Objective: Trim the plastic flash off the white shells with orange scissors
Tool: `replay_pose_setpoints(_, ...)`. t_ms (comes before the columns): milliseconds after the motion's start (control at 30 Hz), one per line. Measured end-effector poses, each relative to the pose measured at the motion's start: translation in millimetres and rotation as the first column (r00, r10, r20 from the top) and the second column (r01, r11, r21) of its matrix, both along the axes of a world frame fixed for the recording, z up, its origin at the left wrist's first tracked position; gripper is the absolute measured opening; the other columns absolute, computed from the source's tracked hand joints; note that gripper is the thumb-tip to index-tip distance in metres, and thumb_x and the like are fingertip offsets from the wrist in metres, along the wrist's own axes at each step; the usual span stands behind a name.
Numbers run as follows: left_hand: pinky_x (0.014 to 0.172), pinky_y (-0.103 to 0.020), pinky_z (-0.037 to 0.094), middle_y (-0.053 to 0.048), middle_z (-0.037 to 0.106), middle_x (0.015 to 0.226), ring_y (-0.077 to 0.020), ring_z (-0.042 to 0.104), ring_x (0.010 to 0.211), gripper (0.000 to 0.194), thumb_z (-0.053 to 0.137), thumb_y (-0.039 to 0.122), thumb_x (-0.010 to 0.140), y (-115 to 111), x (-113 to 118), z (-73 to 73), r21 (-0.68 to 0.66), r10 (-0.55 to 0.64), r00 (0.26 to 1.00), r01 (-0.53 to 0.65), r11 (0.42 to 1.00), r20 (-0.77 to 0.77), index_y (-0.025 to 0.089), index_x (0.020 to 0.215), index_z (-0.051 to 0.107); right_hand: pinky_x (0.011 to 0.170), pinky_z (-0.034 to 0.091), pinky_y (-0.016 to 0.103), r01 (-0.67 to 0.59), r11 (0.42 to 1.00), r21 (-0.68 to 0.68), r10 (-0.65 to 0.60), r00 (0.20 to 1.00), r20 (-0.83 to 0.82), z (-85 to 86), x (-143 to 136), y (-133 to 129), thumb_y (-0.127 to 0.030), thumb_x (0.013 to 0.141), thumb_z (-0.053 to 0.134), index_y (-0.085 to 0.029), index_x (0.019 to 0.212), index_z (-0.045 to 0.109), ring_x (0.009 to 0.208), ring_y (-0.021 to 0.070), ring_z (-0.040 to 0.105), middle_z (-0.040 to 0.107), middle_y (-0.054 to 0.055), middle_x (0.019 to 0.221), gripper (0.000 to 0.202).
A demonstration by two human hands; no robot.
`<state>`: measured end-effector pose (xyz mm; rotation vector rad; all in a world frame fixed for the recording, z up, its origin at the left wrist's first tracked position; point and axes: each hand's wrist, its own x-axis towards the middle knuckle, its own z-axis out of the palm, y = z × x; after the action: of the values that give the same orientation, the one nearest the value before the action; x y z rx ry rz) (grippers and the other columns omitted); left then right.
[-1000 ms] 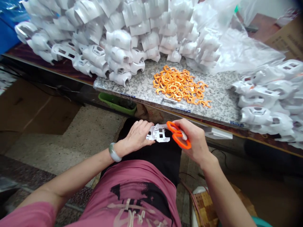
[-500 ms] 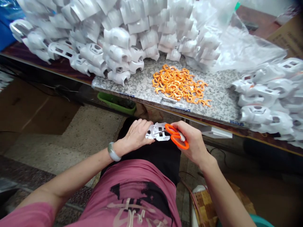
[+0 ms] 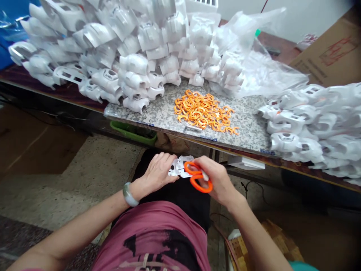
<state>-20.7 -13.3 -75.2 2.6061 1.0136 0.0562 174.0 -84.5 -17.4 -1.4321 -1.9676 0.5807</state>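
Over our lap, our left hand [image 3: 156, 174] grips a white plastic part [image 3: 178, 170], and our right hand [image 3: 216, 180] is closed on orange scissors [image 3: 197, 177] touching it. Beyond, orange rings [image 3: 203, 112] lie heaped on the granite table [image 3: 248, 124], between piles of white shells [image 3: 135, 71].

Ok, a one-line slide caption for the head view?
Left hand holds a white part while right hand works orange scissors on it, below a table piled with white parts.
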Motion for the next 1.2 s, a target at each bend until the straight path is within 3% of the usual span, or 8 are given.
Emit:
replay_pose_setpoints(100,0.084,-0.040,0.039,-0.011,0.062,0.105,-0.0279,0.054,0.096,0.052,0.068,0.044,0.071,3.2,-4.2,-4.2,-0.093,0.051,0.999,-0.049,0.995,0.020,0.014,0.112,0.055,0.060,0.042,0.023,0.286,0.958,0.020,-0.279,0.946,-0.164,20.2,19.3,-1.0,-0.025,0.084,0.056,-0.018,0.087,0.061,0.065,0.0119,0.054,0.060,0.001,0.075,0.008)
replay_pose_setpoints(233,0.088,-0.039,0.042,-0.010,0.064,0.109,-0.0266,0.058,0.098,0.052,0.068,0.044,0.071,5.0,-10.9,-5.6,-0.479,0.246,0.955,-0.139,0.867,0.167,0.017,0.113,0.056,0.048,0.037,0.023,0.680,0.716,-0.157,-0.659,0.585,-0.473,18.2,46.0,7.1,-0.040,0.078,0.066,-0.017,0.074,0.061,0.050,0.0090,0.046,0.052,-0.002,0.057,0.024)
replay_pose_setpoints(333,0.087,-0.035,0.044,-0.009,0.064,0.114,-0.0246,0.059,0.102,0.052,0.061,0.050,0.077,1.4,-13.8,-7.7,-0.801,0.448,0.865,-0.096,0.590,0.226,0.017,0.117,0.056,0.039,0.031,0.020,0.707,0.642,-0.297,-0.687,0.360,-0.631,1.6,58.0,18.5,-0.045,0.071,0.071,-0.016,0.079,0.062,0.045,0.0075,0.043,0.054,-0.002,0.056,0.031)
replay_pose_setpoints(467,0.086,-0.032,0.044,-0.008,0.068,0.105,-0.0232,0.060,0.097,0.048,0.048,0.055,0.084,-9.0,-13.5,-11.2,-0.946,0.613,0.761,0.005,0.323,0.213,0.015,0.109,0.062,0.037,0.031,0.019,0.708,0.621,-0.335,-0.684,0.282,-0.672,-11.8,59.3,31.5,-0.043,0.066,0.074,-0.018,0.079,0.062,0.046,0.0076,0.046,0.060,0.000,0.062,0.031)
replay_pose_setpoints(600,0.076,-0.032,0.046,-0.010,0.069,0.099,-0.0223,0.063,0.085,0.051,0.042,0.058,0.085,-20.1,-12.2,-14.2,-0.981,0.707,0.682,0.090,0.171,0.186,0.014,0.104,0.062,0.037,0.032,0.018,0.688,0.609,-0.395,-0.687,0.208,-0.697,-11.0,54.4,39.3,-0.042,0.062,0.077,-0.017,0.080,0.062,0.046,0.0064,0.049,0.066,0.002,0.070,0.035)
replay_pose_setpoints(733,0.070,-0.031,0.046,-0.010,0.069,0.100,-0.0219,0.062,0.084,0.051,0.042,0.057,0.086,-25.9,-13.1,-16.0,-0.981,0.699,0.690,0.106,0.160,0.188,0.014,0.102,0.062,0.036,0.027,0.015,0.639,0.626,-0.446,-0.664,0.138,-0.734,-9.0,53.7,43.2,-0.043,0.057,0.080,-0.015,0.080,0.060,0.046,0.0051,0.049,0.067,0.003,0.072,0.042)
replay_pose_setpoints(1000,0.071,-0.032,0.046,-0.011,0.068,0.100,-0.0220,0.061,0.085,0.053,0.041,0.059,0.086,-28.2,-14.1,-14.8,-0.986,0.700,0.695,0.097,0.132,0.162,0.014,0.104,0.062,0.037,0.028,0.017,0.641,0.630,-0.439,-0.689,0.201,-0.696,-10.8,56.3,46.4,-0.043,0.059,0.079,-0.014,0.079,0.064,0.043,0.0053,0.046,0.065,0.003,0.067,0.039)
replay_pose_setpoints(1200,0.068,-0.030,0.046,-0.012,0.068,0.099,-0.0211,0.061,0.079,0.056,0.045,0.061,0.083,-30.8,-11.3,-13.4,-0.983,0.715,0.677,0.154,0.098,0.177,0.012,0.104,0.063,0.046,0.035,0.023,0.712,0.675,-0.194,-0.715,0.565,-0.412,-15.2,65.6,47.0,-0.049,0.068,0.070,-0.015,0.073,0.066,0.047,0.0085,0.044,0.055,-0.002,0.057,0.034)
